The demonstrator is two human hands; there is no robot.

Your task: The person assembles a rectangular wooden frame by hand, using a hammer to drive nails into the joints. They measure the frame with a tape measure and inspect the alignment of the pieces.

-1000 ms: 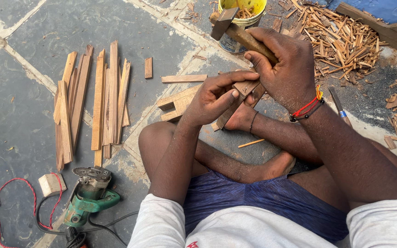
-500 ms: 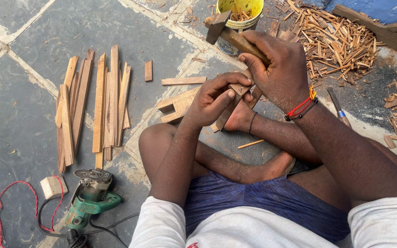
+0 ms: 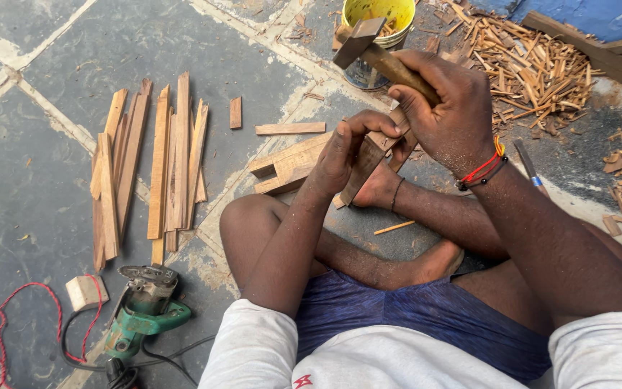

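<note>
While gripping a wood strip (image 3: 366, 160) upright in the left hand (image 3: 345, 153), clamps the right hand (image 3: 449, 115) around a hammer (image 3: 376, 54), head raised just above.

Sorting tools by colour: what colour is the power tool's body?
Green, with a grey metal head: the power tool shows in the head view, lower left.

Wood strips (image 3: 149, 169) lie in row on floor (image 3: 52, 57), left of knee. Power saw (image 3: 142, 310) sits nearer than strips, small block (image 3: 86, 292) to its left. Bucket (image 3: 377, 18) stands beyond hands; scrap pile (image 3: 541, 68) lies to its right.
</note>
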